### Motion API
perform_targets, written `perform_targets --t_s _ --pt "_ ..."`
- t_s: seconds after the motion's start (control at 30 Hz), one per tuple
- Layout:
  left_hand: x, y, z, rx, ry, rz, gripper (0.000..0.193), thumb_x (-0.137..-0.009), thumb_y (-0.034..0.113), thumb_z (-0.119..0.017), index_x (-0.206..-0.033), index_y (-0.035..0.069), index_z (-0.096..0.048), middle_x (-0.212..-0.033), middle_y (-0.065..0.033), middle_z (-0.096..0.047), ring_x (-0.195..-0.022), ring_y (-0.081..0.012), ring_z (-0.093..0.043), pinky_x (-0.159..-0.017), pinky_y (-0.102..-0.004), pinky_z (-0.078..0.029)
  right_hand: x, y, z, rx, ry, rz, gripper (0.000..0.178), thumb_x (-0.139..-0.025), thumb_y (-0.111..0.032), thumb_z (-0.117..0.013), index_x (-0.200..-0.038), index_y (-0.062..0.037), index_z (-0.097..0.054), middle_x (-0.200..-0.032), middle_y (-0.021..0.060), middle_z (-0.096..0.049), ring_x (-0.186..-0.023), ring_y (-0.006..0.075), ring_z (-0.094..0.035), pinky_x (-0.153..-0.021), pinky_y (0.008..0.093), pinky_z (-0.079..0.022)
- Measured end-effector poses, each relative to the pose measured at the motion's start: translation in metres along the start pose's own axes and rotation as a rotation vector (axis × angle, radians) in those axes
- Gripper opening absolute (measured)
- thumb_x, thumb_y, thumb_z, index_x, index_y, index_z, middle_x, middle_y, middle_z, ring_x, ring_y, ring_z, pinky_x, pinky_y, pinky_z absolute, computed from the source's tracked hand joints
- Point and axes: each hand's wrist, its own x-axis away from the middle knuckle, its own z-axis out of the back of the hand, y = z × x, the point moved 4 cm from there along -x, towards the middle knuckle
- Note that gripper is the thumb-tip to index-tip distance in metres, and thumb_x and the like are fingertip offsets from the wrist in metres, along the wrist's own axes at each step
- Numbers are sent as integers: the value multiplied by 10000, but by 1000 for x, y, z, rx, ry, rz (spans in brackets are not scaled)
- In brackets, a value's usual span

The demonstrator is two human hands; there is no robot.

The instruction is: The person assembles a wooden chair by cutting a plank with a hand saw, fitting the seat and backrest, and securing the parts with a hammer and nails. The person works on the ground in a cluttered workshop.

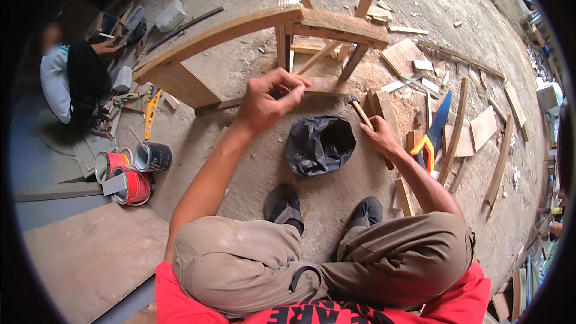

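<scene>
Squatting on the dirt floor (372,0), you have your left hand (264,103) raised in front of the wooden frame (336,27), its fingers (294,87) pinched tightly together at the tips as if around something small; what they pinch is too small to make out, so you cannot tell whether anything is in them. Your right hand (381,138) is lower and to the right, fingers curled around the wooden handle of a hammer (358,108). The hammer's long axis runs up and to the left from that hand, with its dark head near the lower rail of the frame and just right of your pinched left fingertips. So the hammer head lies close beside the left hand, and the left hand is the nearer of the two to the frame's rail. Between your hands and your feet sits a black plastic bag (320,144), open at the top. A saw with an orange handle (429,144) lies among offcuts just right of your right hand, and paint tins (135,171) stand well apart on your left, near another person's sleeve (57,81).
</scene>
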Motion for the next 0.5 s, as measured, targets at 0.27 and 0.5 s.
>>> perform_targets --t_s 0.27,0.5 --pt "-102 72 69 -563 99 -355 195 -888 145 -732 -1071 76 -735 -934 -46 -761 -885 -115 -705 -805 -275 -538 20 -25 -13 -208 67 31 430 -1026 -397 -507 -1193 -6 -572 -825 122 -624 -751 158 -590 -672 337 -478" --pt "-130 42 59 -496 -11 -381 150 -853 154 -770 -975 68 -761 -959 -47 -748 -905 -151 -696 -859 -300 -531 21 -19 -19 -169 -11 63 426 -1021 -380 -521 -1219 -5 -557 -658 92 -592 -614 147 -539 -589 337 -435"
